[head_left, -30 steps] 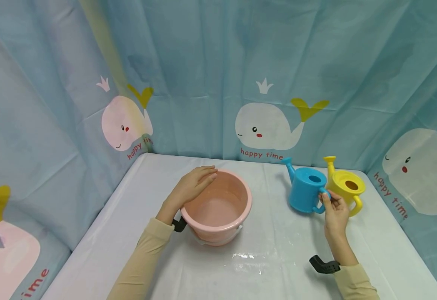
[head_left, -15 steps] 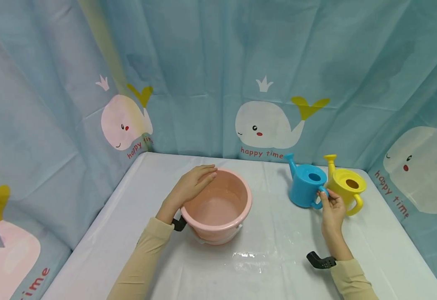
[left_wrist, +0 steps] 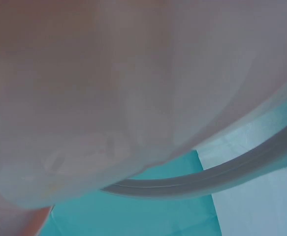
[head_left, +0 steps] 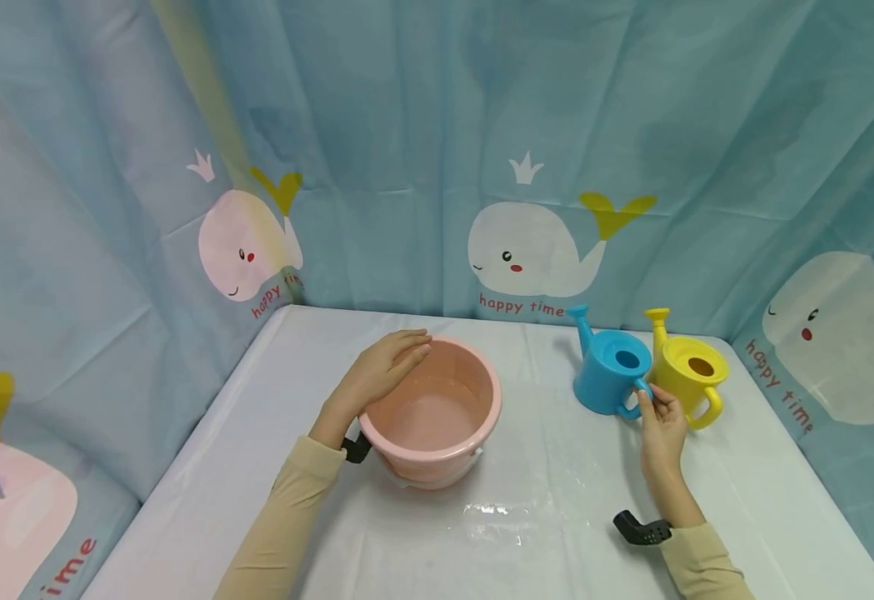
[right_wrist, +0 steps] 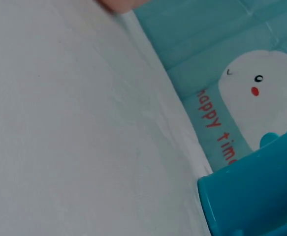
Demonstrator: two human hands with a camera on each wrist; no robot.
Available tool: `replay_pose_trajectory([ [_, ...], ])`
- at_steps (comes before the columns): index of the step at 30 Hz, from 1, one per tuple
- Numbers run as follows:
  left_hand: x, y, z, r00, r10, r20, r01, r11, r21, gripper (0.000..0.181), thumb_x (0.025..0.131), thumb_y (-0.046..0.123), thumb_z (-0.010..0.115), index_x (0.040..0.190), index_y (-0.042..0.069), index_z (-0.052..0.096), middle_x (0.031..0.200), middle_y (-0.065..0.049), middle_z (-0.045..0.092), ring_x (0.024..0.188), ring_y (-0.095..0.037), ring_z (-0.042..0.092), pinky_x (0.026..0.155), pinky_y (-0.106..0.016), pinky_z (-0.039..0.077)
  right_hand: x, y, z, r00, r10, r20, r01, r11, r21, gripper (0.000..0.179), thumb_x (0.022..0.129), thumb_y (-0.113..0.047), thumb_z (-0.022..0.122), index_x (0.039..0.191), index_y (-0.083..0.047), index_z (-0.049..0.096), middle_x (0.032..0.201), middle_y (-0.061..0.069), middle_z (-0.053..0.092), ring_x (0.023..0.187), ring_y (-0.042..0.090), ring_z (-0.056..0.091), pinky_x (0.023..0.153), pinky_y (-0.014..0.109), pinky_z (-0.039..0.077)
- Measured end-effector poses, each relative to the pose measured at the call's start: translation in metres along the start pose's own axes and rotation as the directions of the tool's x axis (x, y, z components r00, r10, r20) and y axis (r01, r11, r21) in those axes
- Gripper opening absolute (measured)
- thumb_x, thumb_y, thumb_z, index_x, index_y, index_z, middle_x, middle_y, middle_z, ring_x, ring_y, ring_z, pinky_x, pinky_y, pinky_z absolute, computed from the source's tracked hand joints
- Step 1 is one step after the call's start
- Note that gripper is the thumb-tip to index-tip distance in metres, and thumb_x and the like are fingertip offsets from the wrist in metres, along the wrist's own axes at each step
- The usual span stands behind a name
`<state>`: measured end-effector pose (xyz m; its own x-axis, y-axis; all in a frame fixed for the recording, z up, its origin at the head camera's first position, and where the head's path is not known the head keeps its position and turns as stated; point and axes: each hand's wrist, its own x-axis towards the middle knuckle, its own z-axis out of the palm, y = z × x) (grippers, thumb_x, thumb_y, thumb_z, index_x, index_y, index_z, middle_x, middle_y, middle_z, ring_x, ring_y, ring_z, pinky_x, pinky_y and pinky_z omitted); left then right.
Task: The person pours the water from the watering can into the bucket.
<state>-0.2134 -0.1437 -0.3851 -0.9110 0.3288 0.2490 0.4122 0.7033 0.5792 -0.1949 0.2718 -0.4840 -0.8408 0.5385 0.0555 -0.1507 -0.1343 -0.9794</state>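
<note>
A pink bucket (head_left: 432,454) with a little clear water inside stands left of the table's middle. My left hand (head_left: 377,371) rests on its left rim, fingers stretched along the edge. In the left wrist view the bucket's wall (left_wrist: 133,98) fills most of the picture, with its curved carrying handle (left_wrist: 182,187) beneath. At the right, a blue watering can (head_left: 603,379) stands upright, its spout towards the back left. The thumb and fingers of my right hand (head_left: 664,433) pinch its handle. In the right wrist view the can (right_wrist: 256,189) shows at the lower right.
A yellow watering can (head_left: 687,367) stands just right of the blue one. Water spots (head_left: 496,512) glisten on the white tablecloth (head_left: 437,558) in front of the bucket. Blue curtains (head_left: 384,167) printed with whales close off the back and sides.
The blue watering can has shifted slightly back, with my right hand following at its handle; in the last half second it has barely moved. The left hand and bucket stay put.
</note>
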Motion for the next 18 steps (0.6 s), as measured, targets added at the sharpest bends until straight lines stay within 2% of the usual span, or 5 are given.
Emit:
replay_pose_trajectory([
  [2,0.001,-0.001,0.0,1.0,0.004,-0.003,-0.004,1.0,-0.008,0.053,0.094,0.057,0.037,0.13,0.024,0.055,0.14,0.007,0.046,0.134,-0.018,0.036,0.11,-0.044,0.03,-0.001,0.0,0.0,1.0,-0.011,0.004,0.011,1.0,-0.02,0.025,0.09,-0.018,0.06,0.113,-0.01,0.052,0.101,-0.006,0.057,0.095,0.004,0.054,0.079,0.004,0.044],
  [6,0.002,-0.004,0.0,0.999,0.028,-0.017,-0.029,0.998,-0.047,0.049,0.095,0.052,0.039,0.13,0.021,0.056,0.139,0.004,0.046,0.133,-0.019,0.037,0.109,-0.044,0.03,-0.002,0.002,-0.002,0.998,-0.057,0.024,0.06,0.987,-0.147,0.033,0.091,-0.02,0.06,0.12,-0.007,0.051,0.104,-0.006,0.051,0.099,0.006,0.048,0.083,0.006,0.043],
  [9,0.003,-0.008,0.0,0.997,0.044,-0.058,-0.051,0.991,-0.125,0.041,0.097,0.042,0.044,0.128,0.019,0.057,0.137,0.001,0.05,0.13,-0.019,0.041,0.107,-0.043,0.035,-0.002,0.008,-0.006,0.99,-0.124,0.063,0.137,0.951,-0.279,0.039,0.093,-0.024,0.056,0.127,-0.007,0.047,0.112,-0.006,0.048,0.107,0.008,0.044,0.096,0.014,0.041],
  [13,0.004,-0.014,0.001,0.992,0.037,-0.12,-0.065,0.968,-0.24,0.034,0.097,0.034,0.047,0.127,0.02,0.057,0.131,0.001,0.055,0.123,-0.017,0.048,0.1,-0.042,0.043,0.004,0.021,-0.011,0.962,-0.243,0.123,0.271,0.901,-0.34,0.04,0.093,-0.025,0.056,0.13,-0.012,0.046,0.125,-0.002,0.046,0.12,0.013,0.042,0.11,0.033,0.031],
  [18,0.004,-0.019,-0.003,0.983,0.016,-0.183,-0.069,0.954,-0.291,0.032,0.098,0.033,0.046,0.124,0.021,0.059,0.127,0.0,0.057,0.121,-0.019,0.05,0.1,-0.045,0.042,-0.002,0.007,0.0,0.904,-0.388,0.178,0.427,0.808,-0.406,0.039,0.094,-0.019,0.055,0.128,-0.003,0.047,0.126,0.014,0.044,0.119,0.024,0.038,0.106,0.049,0.029],
])
